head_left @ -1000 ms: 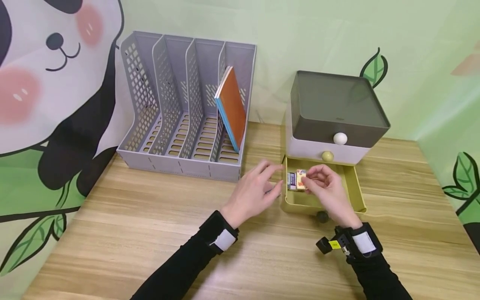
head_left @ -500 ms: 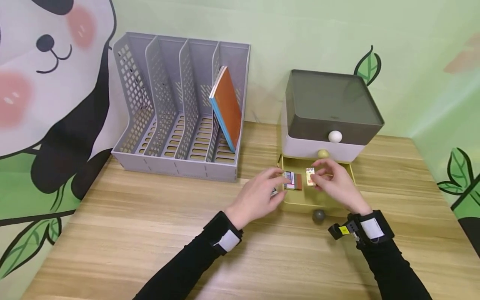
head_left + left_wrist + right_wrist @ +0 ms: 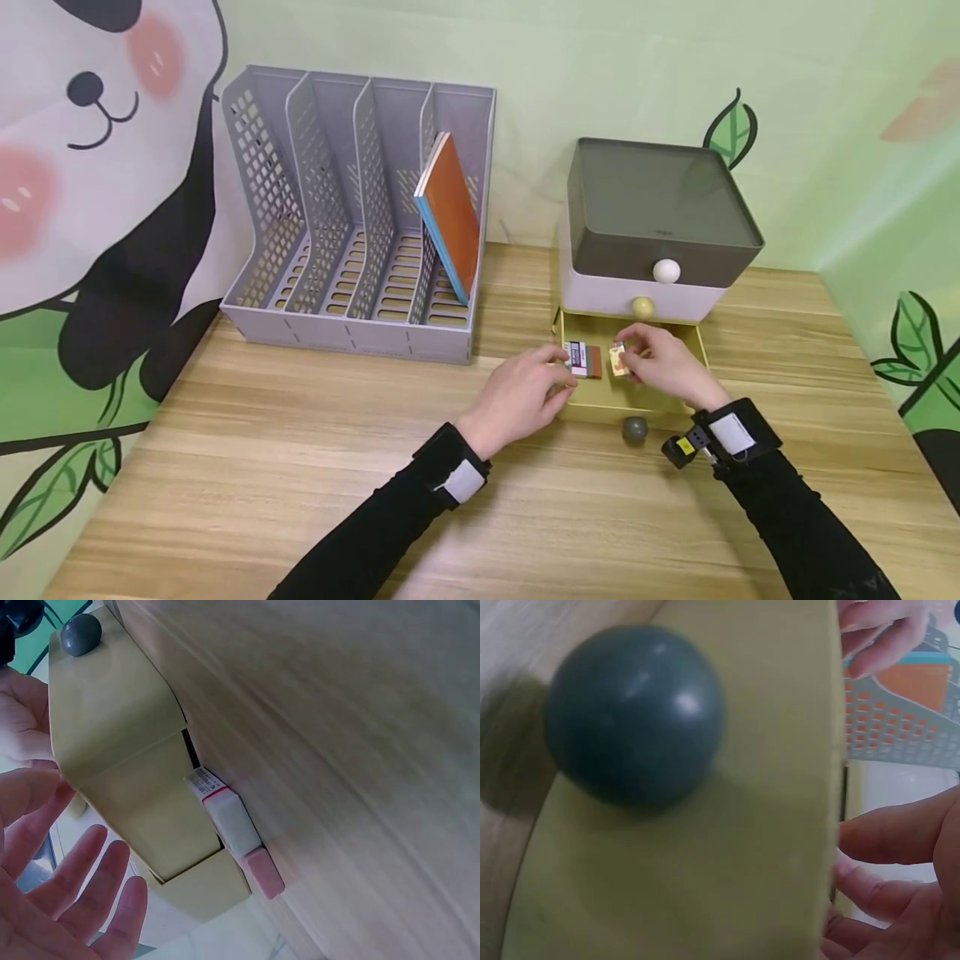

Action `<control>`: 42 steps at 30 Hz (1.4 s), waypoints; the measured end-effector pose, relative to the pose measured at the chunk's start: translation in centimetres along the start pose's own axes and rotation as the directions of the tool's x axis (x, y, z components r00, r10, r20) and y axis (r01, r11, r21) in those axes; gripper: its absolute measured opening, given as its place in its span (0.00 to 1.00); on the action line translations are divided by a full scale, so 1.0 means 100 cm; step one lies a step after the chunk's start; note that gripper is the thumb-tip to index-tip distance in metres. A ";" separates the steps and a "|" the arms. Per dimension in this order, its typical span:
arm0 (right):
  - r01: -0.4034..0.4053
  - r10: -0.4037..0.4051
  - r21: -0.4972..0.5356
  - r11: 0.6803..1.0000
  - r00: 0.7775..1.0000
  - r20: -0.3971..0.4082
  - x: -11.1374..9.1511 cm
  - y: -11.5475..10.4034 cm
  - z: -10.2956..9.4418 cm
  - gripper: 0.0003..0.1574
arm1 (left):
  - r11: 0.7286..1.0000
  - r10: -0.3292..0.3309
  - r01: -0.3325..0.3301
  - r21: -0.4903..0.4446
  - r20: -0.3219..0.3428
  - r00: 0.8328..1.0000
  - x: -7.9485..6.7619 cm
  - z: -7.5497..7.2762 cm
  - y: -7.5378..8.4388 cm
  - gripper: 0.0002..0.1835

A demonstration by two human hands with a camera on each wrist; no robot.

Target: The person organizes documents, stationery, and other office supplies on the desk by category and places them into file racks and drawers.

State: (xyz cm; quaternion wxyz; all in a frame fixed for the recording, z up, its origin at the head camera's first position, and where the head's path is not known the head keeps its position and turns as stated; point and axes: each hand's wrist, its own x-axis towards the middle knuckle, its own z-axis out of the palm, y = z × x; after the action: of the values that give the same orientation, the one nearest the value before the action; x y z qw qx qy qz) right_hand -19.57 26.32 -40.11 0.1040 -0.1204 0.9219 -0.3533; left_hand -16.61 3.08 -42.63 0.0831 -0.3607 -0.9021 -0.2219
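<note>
My right hand is inside the pulled-out yellow-green drawer, its thumb and fingertips pinching a small pale-yellow block with red print. To the left of that block, a labelled block in white and dark purple lies beside a brown-orange one on the drawer floor. Over the drawer's left wall, my left hand reaches with loosely spread fingers, holding nothing. In the left wrist view, a white eraser in a printed sleeve and a pink eraser lie on the table along the drawer's side.
Above the drawer sit a white drawer with a yellow knob and a dark grey one with a white knob. A dark round knob juts from the drawer front. Left stands a grey file rack holding orange and blue books.
My right hand has shifted the pale-yellow block to the right, apart from the labelled block, and the brown-orange block now shows. My left hand has stayed near the drawer's left wall.
</note>
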 end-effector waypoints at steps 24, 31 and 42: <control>-0.071 0.078 -0.055 0.996 0.985 0.151 0.011 0.011 0.006 0.37 | 1.000 -0.012 0.012 0.011 -0.010 1.000 -0.001 0.000 -0.001 0.10; -0.035 0.073 -0.276 0.961 0.989 0.130 0.016 0.010 0.010 0.41 | 1.000 -0.011 0.010 -0.002 -0.031 0.999 -0.003 0.001 -0.002 0.10; 0.001 0.021 -0.214 0.977 0.995 0.098 0.016 0.010 0.012 0.36 | 0.999 -0.027 0.025 -0.037 -0.047 0.999 -0.006 0.000 -0.004 0.10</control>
State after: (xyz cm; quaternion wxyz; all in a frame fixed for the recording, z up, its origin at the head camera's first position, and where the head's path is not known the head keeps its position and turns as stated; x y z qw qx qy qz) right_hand -20.91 25.81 -41.81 0.1383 -0.1436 0.9487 -0.2454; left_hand -16.39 2.45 -42.96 0.0950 -0.3449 -0.9003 -0.2479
